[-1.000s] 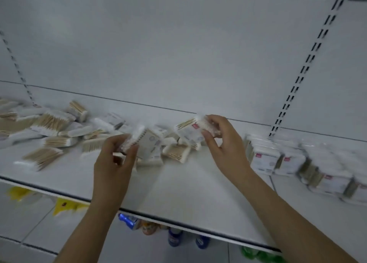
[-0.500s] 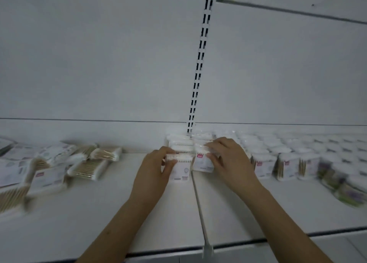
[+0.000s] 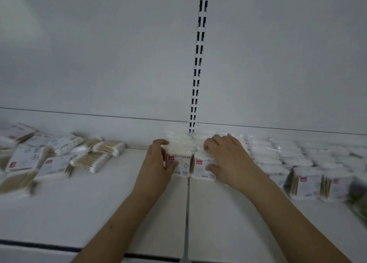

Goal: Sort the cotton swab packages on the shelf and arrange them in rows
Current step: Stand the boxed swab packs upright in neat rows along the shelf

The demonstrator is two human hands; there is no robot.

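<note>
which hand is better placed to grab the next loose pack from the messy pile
Left, probably. The left hand is on the side nearest the loose pile, with bare shelf between. The right hand sits by the finished rows, farther off.

Both forearms are bare right to the bottom edge, no sleeves showing. Left hand and right hand: no rings, watch or gloves, short nails.

Place: a shop aisle.
Fixture: a white metal shelf is running below a plain back panel, with a slotted upright dividing two bays.
Stock: many identical cotton swab packages are standing in rows, each showing a small red label.
</note>
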